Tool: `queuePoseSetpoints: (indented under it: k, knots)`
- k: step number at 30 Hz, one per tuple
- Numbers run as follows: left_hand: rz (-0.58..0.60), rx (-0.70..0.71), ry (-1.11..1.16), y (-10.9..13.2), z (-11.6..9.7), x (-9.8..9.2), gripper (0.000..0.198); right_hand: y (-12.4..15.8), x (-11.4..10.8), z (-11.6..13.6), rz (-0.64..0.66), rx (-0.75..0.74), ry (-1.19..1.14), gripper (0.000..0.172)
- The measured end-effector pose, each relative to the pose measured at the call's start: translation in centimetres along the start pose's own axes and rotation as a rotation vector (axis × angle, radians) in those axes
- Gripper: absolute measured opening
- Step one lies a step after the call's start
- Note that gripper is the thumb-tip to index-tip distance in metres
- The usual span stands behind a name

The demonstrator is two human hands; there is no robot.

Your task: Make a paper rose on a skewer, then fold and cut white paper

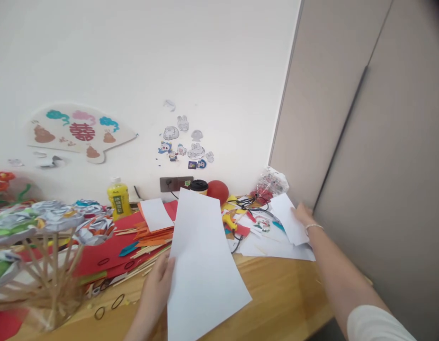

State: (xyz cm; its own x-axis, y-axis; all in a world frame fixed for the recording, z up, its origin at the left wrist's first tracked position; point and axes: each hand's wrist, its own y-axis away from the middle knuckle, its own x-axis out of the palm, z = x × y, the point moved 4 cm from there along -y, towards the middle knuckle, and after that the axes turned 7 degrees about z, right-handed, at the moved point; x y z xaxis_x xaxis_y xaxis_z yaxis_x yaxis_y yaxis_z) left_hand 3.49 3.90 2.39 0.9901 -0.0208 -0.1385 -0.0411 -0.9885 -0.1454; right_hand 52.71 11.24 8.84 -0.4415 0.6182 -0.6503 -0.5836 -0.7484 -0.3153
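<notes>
My left hand (160,274) grips the left edge of a large white sheet of paper (205,270), which stands tilted above the wooden table. Its thumb lies on the front of the sheet; the other fingers are behind it. At the right, my right hand (302,219) is closed on a smaller white piece of paper (287,219), over a pile of white paper (272,247) near the cabinet. The fingertips of that hand are partly hidden. A bracelet circles the right wrist.
Paper flowers on sticks (56,227) stand at the left. Behind are a yellow bottle (119,198), a lidded cup (199,186), a red balloon (218,191) and a yellow glue gun (229,221). Red paper (98,255) and wooden sticks cover the table's left. A grey cabinet (382,166) borders the right.
</notes>
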Motion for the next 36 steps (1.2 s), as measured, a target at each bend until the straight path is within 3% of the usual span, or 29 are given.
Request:
queuePoseSetpoints:
  k: [3, 5, 7, 10, 12, 14, 17, 19, 21, 22, 24, 28, 31, 36]
  knots:
    - [-0.023, 0.02, -0.015, 0.2, -0.8, -0.2, 0.045, 1.0, 2.0, -0.1, -0.003, -0.057, 0.032, 0.055]
    - [-0.028, 0.062, -0.061, 0.5, -1.7, -0.3, 0.041, 2.3, 3.5, 2.0, 0.036, -0.181, 0.017, 0.068]
    - [0.021, 0.102, -0.118, 1.0, -3.0, -0.1, 0.034, 4.1, 4.3, 5.7, 0.122, -0.358, -0.02, 0.076]
    - [0.167, 0.129, -0.188, 2.1, -5.5, 0.7, 0.028, 8.0, 3.8, 12.6, 0.375, -0.73, -0.109, 0.085]
    - [0.279, 0.124, -0.227, 2.8, -7.4, 1.3, 0.028, 10.1, 2.7, 15.7, 0.563, -0.741, -0.2, 0.089]
    - [0.369, 0.108, -0.243, 3.5, -8.8, 1.3, 0.028, 11.6, 2.0, 17.1, 0.816, -0.648, -0.251, 0.072]
    - [0.472, 0.028, -0.18, 4.5, -8.7, -0.3, 0.032, 13.4, 1.7, 16.2, 1.069, -0.443, -0.348, 0.037]
    - [0.517, -0.063, -0.05, 5.6, -6.6, -2.3, 0.042, 14.1, 1.9, 14.2, 1.033, -0.281, -0.481, 0.032]
    - [0.497, -0.147, 0.154, 6.8, -3.6, -4.5, 0.059, 15.0, 2.2, 11.5, 0.871, -0.101, -0.617, 0.036]
    - [0.417, -0.127, 0.238, 7.3, -2.3, -5.7, 0.066, 15.6, 2.3, 10.4, 0.792, -0.046, -0.68, 0.038]
    - [0.384, -0.038, 0.298, 8.2, -0.8, -6.8, 0.069, 17.1, 2.7, 8.5, 0.671, 0.021, -0.766, 0.041]
    - [0.083, -0.084, 0.184, 9.0, -1.1, -7.3, 0.06, 20.4, 3.3, 6.5, 0.478, 0.037, -0.853, 0.042]
    - [-0.139, -0.15, 0.122, 9.3, -1.9, -7.3, 0.056, 23.2, 4.6, 5.6, 0.522, 0.029, -0.862, 0.041]
    - [-0.162, -0.129, 0.008, 9.6, -1.7, -6.7, 0.049, 26.9, 6.2, 5.8, 0.702, 0.021, -0.767, 0.045]
